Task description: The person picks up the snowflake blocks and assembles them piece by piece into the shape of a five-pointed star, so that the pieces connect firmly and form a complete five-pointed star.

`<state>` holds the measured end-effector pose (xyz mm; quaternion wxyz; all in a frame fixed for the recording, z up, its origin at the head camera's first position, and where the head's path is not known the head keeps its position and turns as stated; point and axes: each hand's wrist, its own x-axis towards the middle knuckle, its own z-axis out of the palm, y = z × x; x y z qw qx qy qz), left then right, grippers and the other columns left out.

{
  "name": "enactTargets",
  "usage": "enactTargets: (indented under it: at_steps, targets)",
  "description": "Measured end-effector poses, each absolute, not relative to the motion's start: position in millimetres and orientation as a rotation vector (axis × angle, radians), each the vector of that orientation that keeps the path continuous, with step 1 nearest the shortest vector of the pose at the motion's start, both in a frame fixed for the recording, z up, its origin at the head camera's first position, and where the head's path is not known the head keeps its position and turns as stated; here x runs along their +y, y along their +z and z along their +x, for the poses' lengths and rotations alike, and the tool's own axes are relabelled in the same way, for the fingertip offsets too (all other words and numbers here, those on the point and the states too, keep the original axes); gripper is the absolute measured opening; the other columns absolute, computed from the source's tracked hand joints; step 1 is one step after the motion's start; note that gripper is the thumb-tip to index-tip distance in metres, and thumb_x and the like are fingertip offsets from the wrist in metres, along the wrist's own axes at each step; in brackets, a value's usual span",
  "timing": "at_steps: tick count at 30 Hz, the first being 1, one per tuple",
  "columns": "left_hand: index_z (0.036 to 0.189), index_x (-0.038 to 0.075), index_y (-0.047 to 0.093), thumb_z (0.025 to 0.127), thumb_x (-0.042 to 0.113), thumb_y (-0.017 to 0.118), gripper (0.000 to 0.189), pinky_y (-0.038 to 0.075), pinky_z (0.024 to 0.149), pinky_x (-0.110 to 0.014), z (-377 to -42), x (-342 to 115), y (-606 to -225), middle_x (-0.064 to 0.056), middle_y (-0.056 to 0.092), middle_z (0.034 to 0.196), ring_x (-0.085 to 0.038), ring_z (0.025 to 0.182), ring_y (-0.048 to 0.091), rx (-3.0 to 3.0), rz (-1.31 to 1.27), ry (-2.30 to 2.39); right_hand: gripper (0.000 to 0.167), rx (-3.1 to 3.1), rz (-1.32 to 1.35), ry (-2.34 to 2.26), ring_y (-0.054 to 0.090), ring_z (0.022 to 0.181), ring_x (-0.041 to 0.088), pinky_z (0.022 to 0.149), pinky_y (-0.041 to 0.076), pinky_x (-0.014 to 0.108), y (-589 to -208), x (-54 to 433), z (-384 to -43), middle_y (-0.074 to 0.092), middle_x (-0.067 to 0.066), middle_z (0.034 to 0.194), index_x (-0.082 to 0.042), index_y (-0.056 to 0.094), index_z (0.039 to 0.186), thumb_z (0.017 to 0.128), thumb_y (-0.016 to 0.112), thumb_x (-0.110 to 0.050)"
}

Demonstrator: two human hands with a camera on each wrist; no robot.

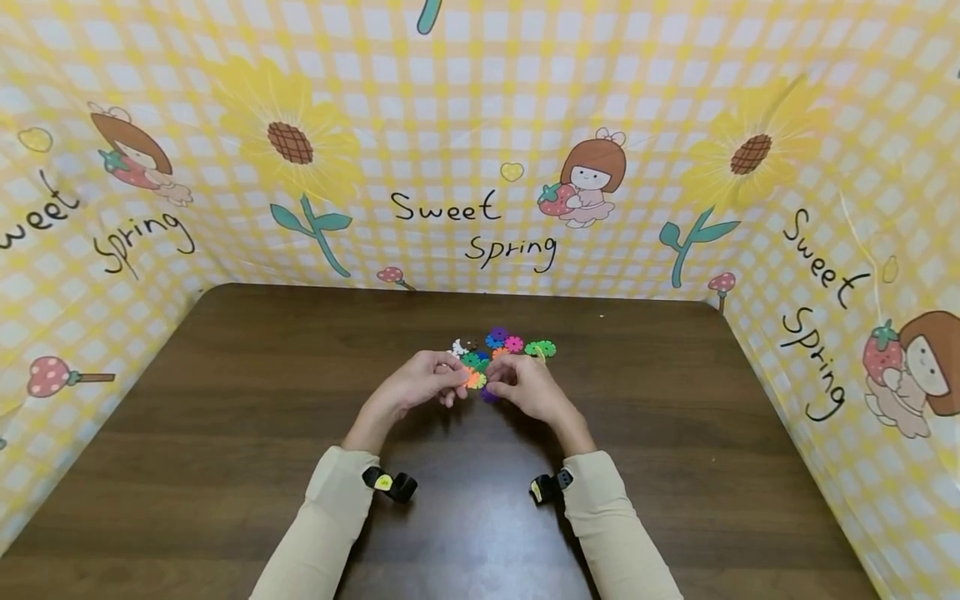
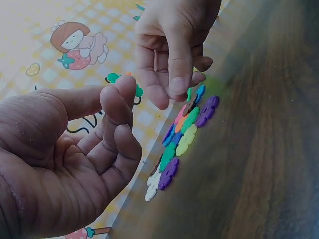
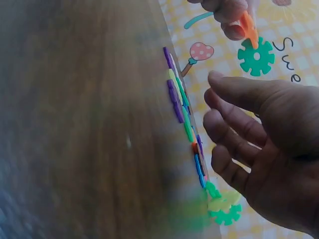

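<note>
My left hand [image 1: 426,379] pinches an orange notched flower-shaped disc [image 3: 249,30] between thumb and fingertips. A green notched disc [image 3: 256,57] is joined to it, and both hang above the table. Facing them from the right, my right hand [image 3: 264,127] has its fingers loosely bent and its thumb apart, with nothing between them. Below the hands several flat plastic discs lie together, among them a purple disc [image 2: 208,110], a yellow disc [image 2: 186,141] and a white disc [image 2: 152,185]. My left fingers partly hide the joined pair in the left wrist view.
Right of the pile, green pieces with a yellow one [image 1: 540,349] sit together on the dark wooden table [image 1: 465,533]. A yellow checked cloth [image 1: 450,108] with printed flowers and figures stands around the table's back and sides.
</note>
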<state>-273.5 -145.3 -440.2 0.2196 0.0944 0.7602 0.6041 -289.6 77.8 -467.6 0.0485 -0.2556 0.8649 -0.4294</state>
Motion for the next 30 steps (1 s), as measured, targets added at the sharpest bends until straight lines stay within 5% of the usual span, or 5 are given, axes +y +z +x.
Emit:
enactTargets:
  at_steps: [13, 22, 30]
  targets:
    - [0.11, -0.005, 0.059, 0.102, 0.016, 0.059, 0.022, 0.053, 0.066, -0.031, -275.0, -150.5, -439.9, -0.027, 0.07, 0.091, -0.012, 0.061, 0.06, 2.104, 0.258, 1.67, 0.025, 2.726, -0.718, -1.082, 0.055, 0.082, 0.015, 0.077, 0.046, 0.034, -476.1, 76.8, -288.5, 0.061, 0.0, 0.086, -0.009, 0.073, 0.105, 0.083, 0.083, -0.016]
    - [0.112, -0.006, 0.058, 0.102, 0.015, 0.06, 0.024, 0.053, 0.066, -0.03, -274.3, -151.7, -439.6, -0.011, 0.072, 0.08, -0.012, 0.061, 0.06, 2.097, 0.239, 1.689, 0.024, 2.692, -0.655, -1.052, 0.052, 0.084, 0.017, 0.078, 0.045, 0.034, -477.7, 76.8, -287.5, 0.057, 0.001, 0.088, -0.011, 0.067, 0.096, 0.082, 0.085, -0.019]
    - [0.114, -0.006, 0.059, 0.101, 0.017, 0.061, 0.026, 0.053, 0.068, -0.032, -274.3, -151.3, -439.3, -0.023, 0.071, 0.089, -0.012, 0.061, 0.06, 2.1, 0.234, 1.68, 0.019, 2.66, -0.716, -1.145, 0.059, 0.082, 0.015, 0.078, 0.05, 0.034, -470.3, 80.8, -286.0, 0.063, 0.0, 0.086, -0.009, 0.064, 0.097, 0.087, 0.079, -0.01]
